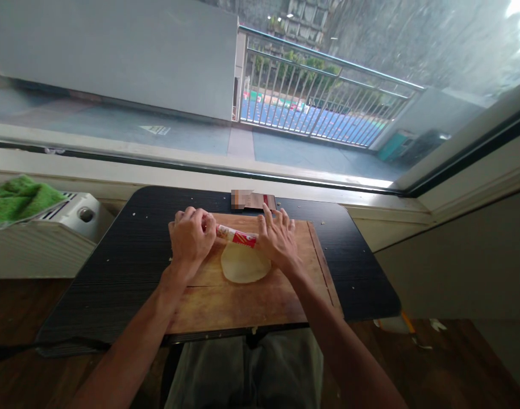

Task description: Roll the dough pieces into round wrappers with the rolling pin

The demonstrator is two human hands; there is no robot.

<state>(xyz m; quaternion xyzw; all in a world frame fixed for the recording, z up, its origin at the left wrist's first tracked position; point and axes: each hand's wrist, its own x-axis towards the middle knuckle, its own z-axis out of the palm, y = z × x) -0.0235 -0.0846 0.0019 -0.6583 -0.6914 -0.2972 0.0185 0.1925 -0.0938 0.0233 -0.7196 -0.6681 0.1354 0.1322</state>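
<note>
A thin, roughly round sheet of pale dough [245, 266] lies flat on a wooden cutting board [246, 309]. Across its far edge rests a slim tube [239, 236] with a red and white printed surface. The fingers of my left hand [192, 234] are curled over the tube's left end. My right hand [280, 236] lies over the right end, palm against it, its fingers stretched forward and apart. Both ends of the tube are hidden under the hands.
The board sits on a black table [110, 267] with small crumbs scattered about. Behind the board lies a flat card or phone-like item [260, 201]. A green cloth [27, 196] drapes a white appliance [83, 213] at left. A window with a railing [323, 96] beyond stands ahead.
</note>
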